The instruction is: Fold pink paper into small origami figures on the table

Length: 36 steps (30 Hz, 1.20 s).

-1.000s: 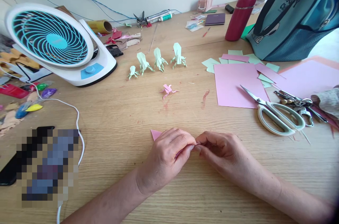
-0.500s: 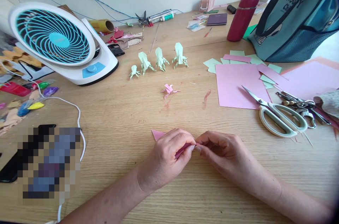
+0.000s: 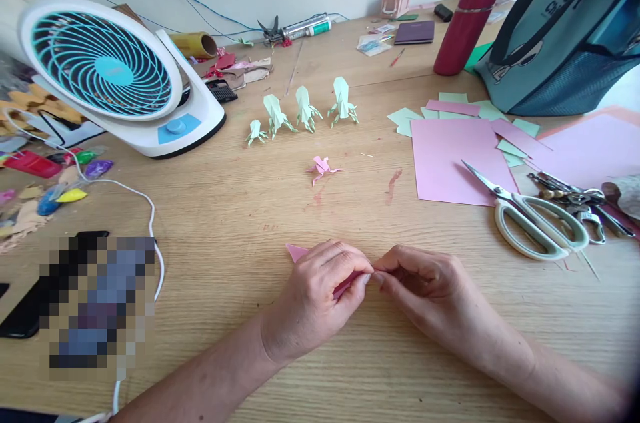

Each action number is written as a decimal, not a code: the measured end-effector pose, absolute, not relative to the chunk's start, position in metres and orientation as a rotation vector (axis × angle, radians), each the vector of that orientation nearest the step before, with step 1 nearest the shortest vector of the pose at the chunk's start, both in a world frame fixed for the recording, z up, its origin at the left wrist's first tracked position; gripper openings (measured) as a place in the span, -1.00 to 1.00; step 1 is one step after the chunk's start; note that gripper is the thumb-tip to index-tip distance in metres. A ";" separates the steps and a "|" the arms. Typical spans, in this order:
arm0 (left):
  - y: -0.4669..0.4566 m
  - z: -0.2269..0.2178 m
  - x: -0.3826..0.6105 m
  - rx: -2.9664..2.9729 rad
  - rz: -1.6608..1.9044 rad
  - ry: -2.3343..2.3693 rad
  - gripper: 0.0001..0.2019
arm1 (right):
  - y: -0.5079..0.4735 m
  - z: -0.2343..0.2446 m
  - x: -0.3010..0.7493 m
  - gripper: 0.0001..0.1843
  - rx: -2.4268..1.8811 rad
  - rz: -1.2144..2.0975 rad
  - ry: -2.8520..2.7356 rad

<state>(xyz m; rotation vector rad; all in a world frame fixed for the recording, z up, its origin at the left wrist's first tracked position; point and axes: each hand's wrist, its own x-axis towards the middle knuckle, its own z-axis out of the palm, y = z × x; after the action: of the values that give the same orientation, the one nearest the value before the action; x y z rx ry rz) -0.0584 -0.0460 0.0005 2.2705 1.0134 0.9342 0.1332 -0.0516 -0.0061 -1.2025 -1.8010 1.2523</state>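
Observation:
A folded piece of pink paper [image 3: 297, 252] is pinched in my left hand [image 3: 323, 296], its pointed end sticking out to the left and most of it hidden under the fingers. Thumb and forefinger of my right hand [image 3: 435, 289] are pressed together at the paper's right tip, almost touching the left fingertips. Beyond the hands stands a small pink origami frog [image 3: 321, 168]. Behind it, several pale green origami figures [image 3: 306, 108] of different sizes form a row.
At right lie a pink paper sheet [image 3: 450, 159], scissors [image 3: 543, 226] and a key bunch [image 3: 575, 199]. A red flask [image 3: 465, 29] and blue bag [image 3: 555, 43] stand behind. At left are a fan [image 3: 115, 69], a white cable [image 3: 153, 209] and a pixelated phone-like object [image 3: 103, 303].
The camera view has shifted slightly. Both hands keep pinching the pink paper in nearly the same place, with the fingertips barely moved.

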 end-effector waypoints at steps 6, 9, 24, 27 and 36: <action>-0.045 0.003 -0.058 2.246 0.926 1.035 -0.87 | -0.053 -0.007 0.135 -0.79 -1.211 1.255 -1.795; -0.043 0.004 -0.059 2.277 0.890 1.056 -0.89 | -0.053 -0.007 0.135 -0.78 -1.226 1.208 -1.822; -0.035 0.007 -0.069 2.455 0.632 1.051 -0.89 | -0.053 -0.005 0.138 -0.80 -1.227 1.172 -1.849; -0.035 0.008 -0.069 2.424 0.619 1.059 -0.89 | -0.053 -0.004 0.138 -0.81 -1.225 1.149 -1.851; -0.039 0.014 -0.064 2.272 0.692 1.076 -0.93 | -0.051 -0.006 0.140 -0.81 -1.225 1.149 -1.830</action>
<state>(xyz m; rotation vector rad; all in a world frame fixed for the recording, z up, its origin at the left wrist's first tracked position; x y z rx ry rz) -0.0640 -0.0393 0.0137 2.2723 1.0761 0.6920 0.1403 -0.0508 -0.0062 -1.2248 -1.8303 1.1491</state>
